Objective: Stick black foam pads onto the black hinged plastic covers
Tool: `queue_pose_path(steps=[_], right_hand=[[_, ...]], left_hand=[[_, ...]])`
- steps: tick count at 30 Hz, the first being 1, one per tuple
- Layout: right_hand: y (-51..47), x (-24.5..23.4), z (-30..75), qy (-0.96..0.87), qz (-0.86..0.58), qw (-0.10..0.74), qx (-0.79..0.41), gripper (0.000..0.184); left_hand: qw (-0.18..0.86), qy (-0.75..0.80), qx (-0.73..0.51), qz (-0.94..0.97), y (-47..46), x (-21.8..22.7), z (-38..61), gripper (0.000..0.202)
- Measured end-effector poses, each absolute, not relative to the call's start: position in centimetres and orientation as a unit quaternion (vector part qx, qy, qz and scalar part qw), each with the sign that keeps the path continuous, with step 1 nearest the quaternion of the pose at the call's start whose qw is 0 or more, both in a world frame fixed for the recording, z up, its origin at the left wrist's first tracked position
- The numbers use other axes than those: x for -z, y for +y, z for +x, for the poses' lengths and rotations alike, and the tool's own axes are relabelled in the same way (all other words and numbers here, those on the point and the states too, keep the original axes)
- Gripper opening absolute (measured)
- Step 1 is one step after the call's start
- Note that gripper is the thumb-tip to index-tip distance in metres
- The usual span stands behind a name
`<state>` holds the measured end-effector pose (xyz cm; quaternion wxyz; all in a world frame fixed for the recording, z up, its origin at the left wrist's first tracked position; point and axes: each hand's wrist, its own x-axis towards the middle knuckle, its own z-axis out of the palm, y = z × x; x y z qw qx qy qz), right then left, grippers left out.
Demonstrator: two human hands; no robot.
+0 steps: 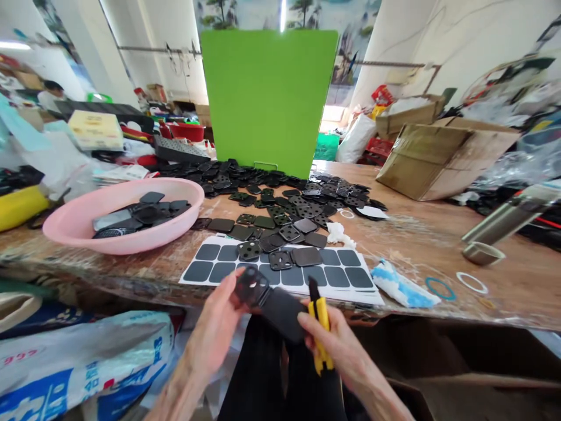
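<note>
A black hinged plastic piece [284, 313], with one smooth half and one half with holes, is held between both hands just off the table's front edge. My left hand [221, 318] is closed on its holed end. The fingers of my right hand [335, 336] pinch the smooth end and also wrap round a yellow utility knife [321, 336], whose dark tip points up and away. Beyond them lies a white sheet [280, 281] with rows of dark grey rounded squares. Several black hinged pieces [283, 259] rest on it, partly covering its far edge.
Many similar black pieces [302, 204] are heaped before an upright green board [269, 99]. To the left stands a pink basin [72, 219] with black pieces inside. On the right are a cardboard box [425, 161], a steel flask [504, 219], a blue-white crumpled packet [403, 285] and rings [440, 289].
</note>
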<state>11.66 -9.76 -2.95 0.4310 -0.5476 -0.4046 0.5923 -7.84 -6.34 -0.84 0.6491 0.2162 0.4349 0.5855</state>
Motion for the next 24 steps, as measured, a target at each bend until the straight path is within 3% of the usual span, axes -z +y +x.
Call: queue_pose_path(steps=[5,10,14,19,21,24], right_hand=[[-2.8,-0.8,17.0,-0.451,-0.558,0.479,-0.505,0.044],[2.8,-1.5,20.3,-0.441,-0.582,0.497,-0.469,0.042],[5.0,-0.9,21.4,-0.437,-0.596,0.497,-0.455,0.039],[5.8,-0.3,21.3,-0.44,-0.61,0.486,-0.446,0.037],[5.9,-0.1,21.1,-0.451,-0.613,0.47,-0.447,0.034],[6.3,0.4,21.0,-0.488,-0.616,0.428,-0.447,0.031]], left_hand=[[0.436,0.552,-0.517,0.487,2.4,-1.1,-8.3,0.04],[0.333,0.622,-0.407,0.581,12.8,-1.6,-4.6,0.016],[0.255,0.681,-0.344,0.594,18.5,-0.7,-0.3,0.031],[0.221,0.736,-0.294,0.568,22.4,0.0,2.7,0.066],[0.231,0.745,-0.275,0.562,23.3,0.1,2.6,0.062],[0.254,0.729,-0.269,0.576,24.3,-0.3,1.4,0.04]])
